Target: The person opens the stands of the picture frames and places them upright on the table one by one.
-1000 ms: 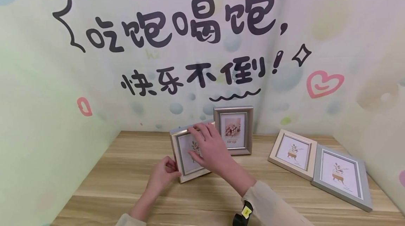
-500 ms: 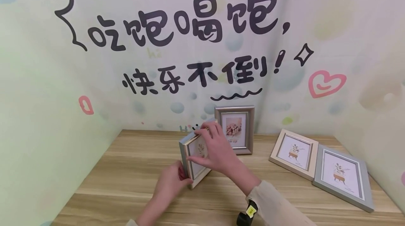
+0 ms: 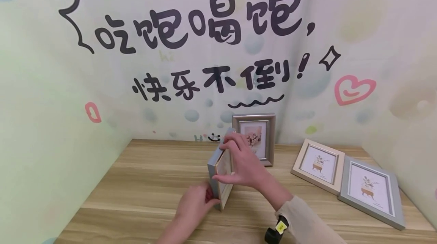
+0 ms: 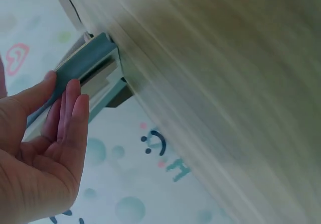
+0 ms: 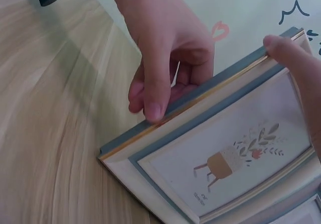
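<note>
With fingers and thumbs of left hand (image 3: 194,203) and right hand (image 3: 246,165) clamped low and high, holds blue-edged cream picture frame (image 3: 223,166) on edge, lower centre of head view. Best to pivot slowly with even pressure, sparing taupe flower-print frame (image 3: 261,137) just behind.

L hand (image 3: 192,203) is pinching low w/ thumb (image 4: 36,97) opp. fingers (image 4: 76,111); R hand (image 3: 245,162) is gripping higher w/ bent fingers, thumb pointing L; both forearms (image 3: 275,191) are slanting inward.
</note>
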Demonstrator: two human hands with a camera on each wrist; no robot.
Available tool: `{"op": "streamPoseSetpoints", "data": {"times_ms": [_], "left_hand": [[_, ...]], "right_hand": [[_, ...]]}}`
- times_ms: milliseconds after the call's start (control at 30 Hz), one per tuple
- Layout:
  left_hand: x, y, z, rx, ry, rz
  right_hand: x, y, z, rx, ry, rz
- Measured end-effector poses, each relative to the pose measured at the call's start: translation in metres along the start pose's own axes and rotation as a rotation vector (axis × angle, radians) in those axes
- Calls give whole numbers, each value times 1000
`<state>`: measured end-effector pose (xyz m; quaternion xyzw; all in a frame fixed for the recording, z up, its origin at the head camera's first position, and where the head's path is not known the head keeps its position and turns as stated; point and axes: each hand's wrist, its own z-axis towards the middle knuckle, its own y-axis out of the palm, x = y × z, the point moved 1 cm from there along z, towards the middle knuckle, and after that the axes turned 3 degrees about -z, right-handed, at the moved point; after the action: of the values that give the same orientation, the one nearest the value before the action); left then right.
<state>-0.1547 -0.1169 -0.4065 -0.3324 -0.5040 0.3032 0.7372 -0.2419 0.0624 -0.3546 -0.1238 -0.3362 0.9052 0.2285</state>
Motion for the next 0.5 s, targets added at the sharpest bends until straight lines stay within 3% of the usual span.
{"op": "streamPoseSetpoints", "data": {"times_ms": [167,300,400,500], "left_hand": [[9,-10,3,-52,28,-12],[11,-19,15,-31,48,-39],[9,-16,25,-1,97,-17],[7,-8,31,-9,160,-2]], "right_hand": [[8,-5,-9,55,-68,17],[13,-8,-14,84,-87,20],[17,-8,-17,107,-115,37],[19,-8,-19,144,-159,57]]}}
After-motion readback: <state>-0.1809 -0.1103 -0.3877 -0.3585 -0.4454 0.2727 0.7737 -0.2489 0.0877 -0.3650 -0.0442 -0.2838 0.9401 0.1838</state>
